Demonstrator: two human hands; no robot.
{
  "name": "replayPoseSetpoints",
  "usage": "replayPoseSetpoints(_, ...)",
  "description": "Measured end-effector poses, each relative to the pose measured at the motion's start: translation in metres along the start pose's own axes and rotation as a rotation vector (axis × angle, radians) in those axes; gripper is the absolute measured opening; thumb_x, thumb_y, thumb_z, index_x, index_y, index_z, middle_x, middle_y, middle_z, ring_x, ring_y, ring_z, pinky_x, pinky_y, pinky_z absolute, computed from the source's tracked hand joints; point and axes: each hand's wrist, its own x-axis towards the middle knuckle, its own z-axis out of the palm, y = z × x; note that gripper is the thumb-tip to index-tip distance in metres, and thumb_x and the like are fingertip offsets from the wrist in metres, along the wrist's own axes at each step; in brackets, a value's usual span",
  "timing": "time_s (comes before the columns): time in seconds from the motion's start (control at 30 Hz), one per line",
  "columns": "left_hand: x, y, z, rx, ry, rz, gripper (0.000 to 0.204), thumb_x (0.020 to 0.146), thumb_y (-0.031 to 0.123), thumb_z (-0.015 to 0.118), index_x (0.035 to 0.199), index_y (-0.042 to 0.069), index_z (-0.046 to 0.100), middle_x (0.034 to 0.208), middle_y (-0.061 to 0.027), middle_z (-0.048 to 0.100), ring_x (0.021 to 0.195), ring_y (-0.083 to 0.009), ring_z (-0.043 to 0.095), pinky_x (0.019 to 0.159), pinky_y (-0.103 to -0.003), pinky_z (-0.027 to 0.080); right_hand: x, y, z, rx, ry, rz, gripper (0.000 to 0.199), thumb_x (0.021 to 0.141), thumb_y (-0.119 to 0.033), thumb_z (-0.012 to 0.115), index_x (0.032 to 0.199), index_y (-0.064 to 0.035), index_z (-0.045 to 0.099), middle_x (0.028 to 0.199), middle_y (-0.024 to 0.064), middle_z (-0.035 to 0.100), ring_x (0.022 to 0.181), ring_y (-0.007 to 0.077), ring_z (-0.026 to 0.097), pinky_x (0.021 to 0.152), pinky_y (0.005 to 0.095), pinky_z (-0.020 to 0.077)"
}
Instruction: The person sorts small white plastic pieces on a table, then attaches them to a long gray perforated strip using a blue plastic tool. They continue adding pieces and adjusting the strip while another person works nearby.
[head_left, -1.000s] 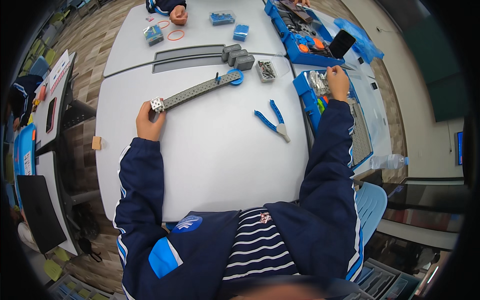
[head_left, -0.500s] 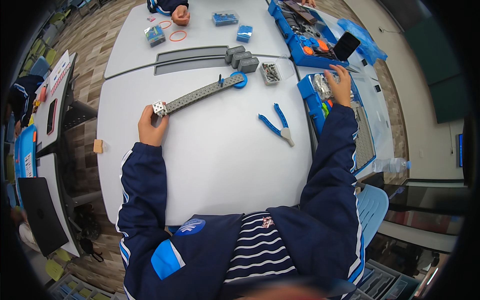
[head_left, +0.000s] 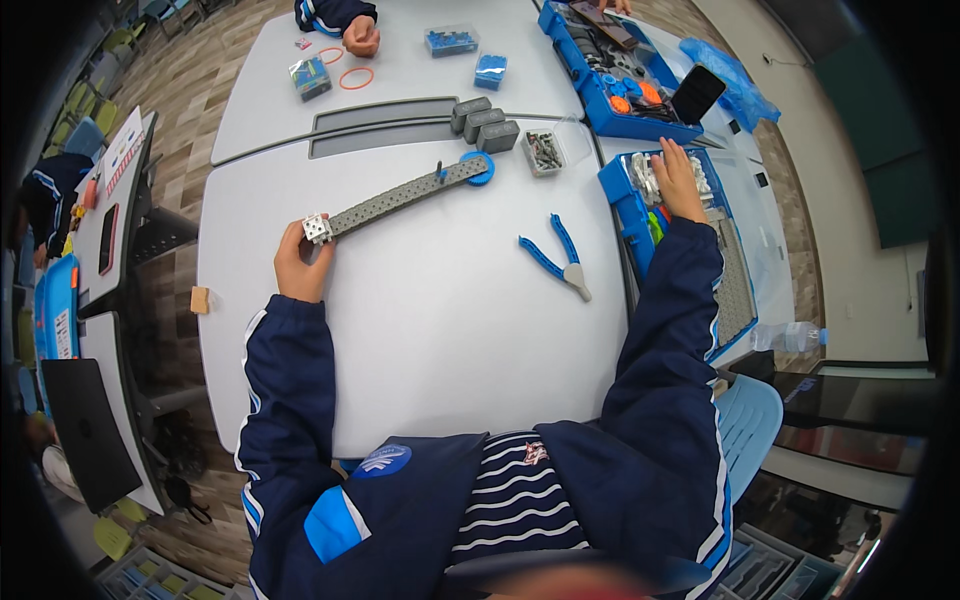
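My left hand (head_left: 303, 268) is closed around the near-left end of a long grey perforated beam (head_left: 400, 198), where a white block with holes (head_left: 317, 228) is attached. At its far end the beam carries a blue gear (head_left: 481, 178), and a small dark peg stands up close to that gear. On the right, my right hand (head_left: 680, 182) is over a blue parts box (head_left: 622, 205), fingers stretched out above white plastic pieces (head_left: 645, 178). No part shows in that hand. Blue-handled pliers (head_left: 560, 258) lie spread on the table between my arms.
Three grey blocks (head_left: 484, 124) and a clear box of small pins (head_left: 544, 152) stand beyond the beam. A larger blue case (head_left: 640, 125) sits at the far right. Another person's hand (head_left: 362, 38) rests across the table. A water bottle (head_left: 790, 337) lies at right.
My right hand has shifted slightly over the parts box, its fingers now closer together than before. The left hand still holds the beam's end; the whole view has moved a little.
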Motion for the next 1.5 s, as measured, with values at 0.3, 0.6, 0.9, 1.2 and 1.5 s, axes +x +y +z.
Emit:
replayPoseSetpoints(0.3,-0.001,0.001,0.0,0.006,-0.017,-0.005,0.031,0.087,-0.004,0.067,0.118,0.0,0.065,0.106,-0.0019,0.063,0.103,-0.0118,0.06,0.096,-0.027,0.045,0.009,0.0,-0.008,0.283,0.074,0.13,0.055,0.104,-0.045,0.049,0.136,-0.0018,0.058,0.148,0.0241,0.047,0.14,0.0373,0.042,0.117,0.0415,0.0285)
replayPoseSetpoints(0.6,-0.001,0.003,-0.001,-0.054,-0.03,-0.018,0.032,0.087,-0.004,0.067,0.118,0.0,0.065,0.108,-0.0022,0.063,0.105,-0.0126,0.06,0.098,-0.027,0.045,0.008,0.019,-0.004,0.272,0.012,0.204,0.061,0.105,-0.052,0.04,0.142,-0.0052,0.055,0.153,0.0238,0.041,0.145,0.0378,0.034,0.119,0.0423,0.0231)
replayPoseSetpoints(0.9,-0.001,0.005,-0.001,-0.027,-0.025,-0.026,0.032,0.086,-0.003,0.068,0.118,0.001,0.065,0.108,-0.0022,0.063,0.105,-0.0123,0.06,0.097,-0.027,0.045,0.004,0.01,-0.005,0.059,-0.112,0.321,0.073,0.102,-0.064,0.029,0.158,-0.0174,0.032,0.164,0.0187,0.023,0.153,0.0352,0.016,0.12,0.0602,0.0041)
replayPoseSetpoints(1.2,-0.001,0.006,0.0,-0.034,-0.025,-0.008,0.034,0.086,-0.004,0.068,0.119,0.001,0.065,0.108,-0.0024,0.064,0.104,-0.012,0.06,0.098,-0.027,0.045,0.006,0.008,-0.01,0.171,-0.054,0.389,0.075,0.1,-0.069,0.027,0.157,-0.0202,0.033,0.165,0.0143,0.024,0.153,0.0321,0.018,0.119,0.0622,-0.0004)
replayPoseSetpoints(1.5,-0.002,0.008,-0.001,-0.054,-0.061,-0.055,0.039,0.086,-0.003,0.07,0.123,0.001,0.063,0.117,-0.0043,0.065,0.108,-0.0121,0.059,0.099,-0.027,0.044,0.005,0.015,-0.007,0.15,-0.077,0.42,0.076,0.1,-0.07,0.025,0.157,-0.0202,0.034,0.165,0.0119,0.023,0.154,0.0319,0.015,0.116,0.065,-0.0026)
